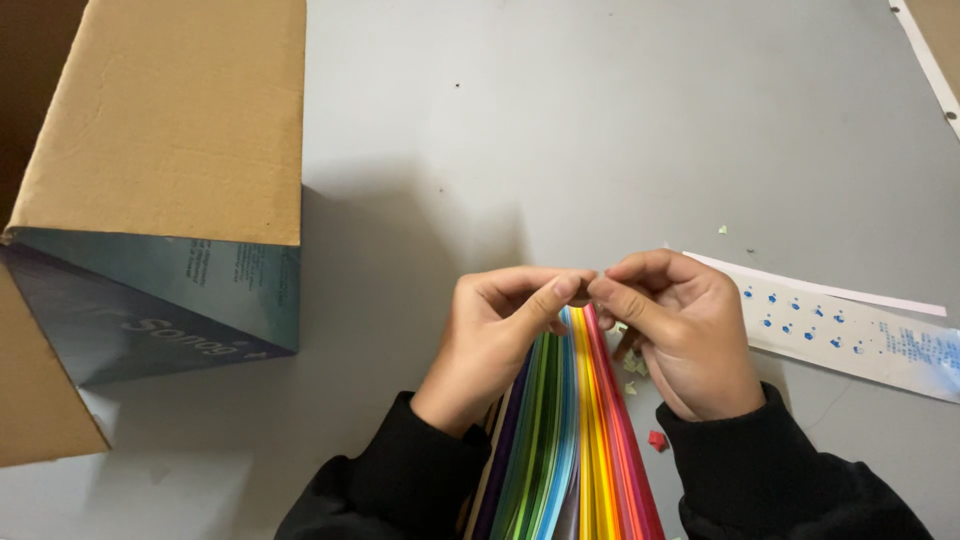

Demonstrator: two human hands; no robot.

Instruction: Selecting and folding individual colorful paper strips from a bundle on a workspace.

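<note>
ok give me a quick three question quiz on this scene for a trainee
1. True or false: both hands pinch at the top end of the bundle of coloured paper strips.
2. Which lies beside the right hand? A) scissors B) white printed paper sheet C) a cup
3. What stands left of the left hand on the grey table?

Key: 1 true. 2 B. 3 a cardboard box, its flap open.

A thick bundle of narrow paper strips (575, 440) lies on the grey worktop at the near edge, fanned in rainbow order (purple and green left, blue, yellow, orange, then pink and red right), its far ends pinched.
</note>
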